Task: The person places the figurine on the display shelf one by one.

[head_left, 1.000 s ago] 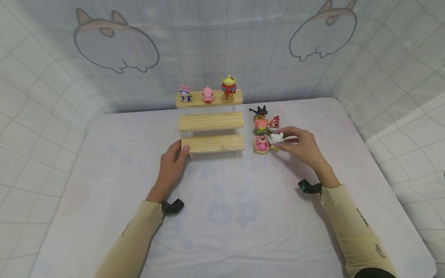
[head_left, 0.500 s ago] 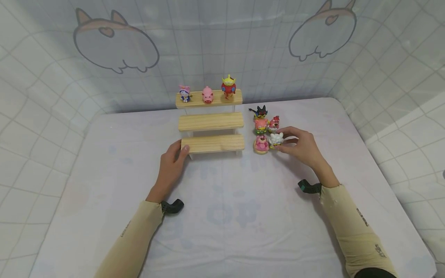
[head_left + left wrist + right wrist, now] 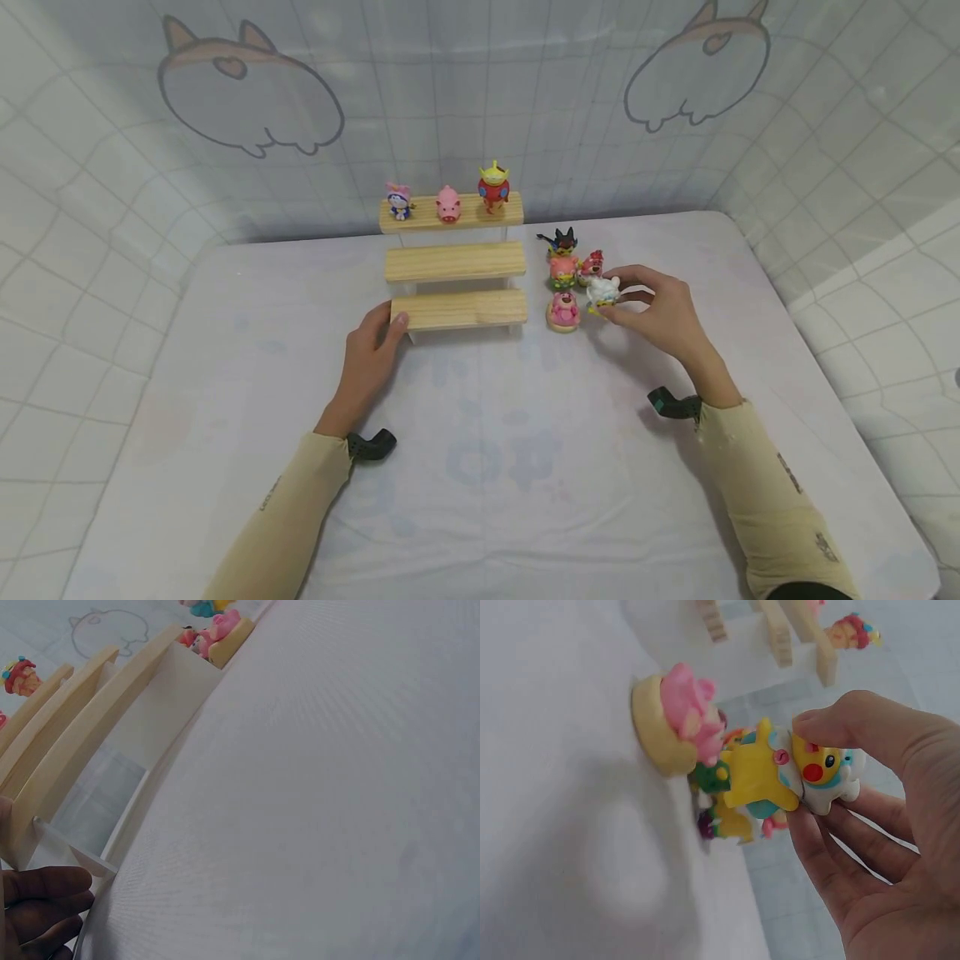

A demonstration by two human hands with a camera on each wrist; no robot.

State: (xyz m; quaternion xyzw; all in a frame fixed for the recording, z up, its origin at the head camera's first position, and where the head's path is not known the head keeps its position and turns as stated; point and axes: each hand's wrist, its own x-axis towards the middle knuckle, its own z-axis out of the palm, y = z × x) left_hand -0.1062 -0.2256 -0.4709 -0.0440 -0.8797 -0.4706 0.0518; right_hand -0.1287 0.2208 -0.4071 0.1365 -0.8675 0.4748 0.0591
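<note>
Fingers (image 3: pixel 825 870) of the right hand (image 3: pixel 660 315), half closed, pinch the white-hooded Pikachu figurine (image 3: pixel 765 771) off the table (image 3: pixel 480 517). In the head view I have the pink bear figurine (image 3: pixel 564 311) at its eight o'clock and the three-tier wooden shelf (image 3: pixel 455 263) at nine; the left hand (image 3: pixel 370 343) grips the shelf's near left end.

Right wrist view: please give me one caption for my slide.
Right grip holding a white-hooded yellow figurine, with a pink figurine nearby.

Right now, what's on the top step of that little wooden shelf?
The top step holds three toys, left to right: a pink-topped figurine, a pink pig and a yellow-headed figure in red. The wood directly beneath them is covered.
</note>
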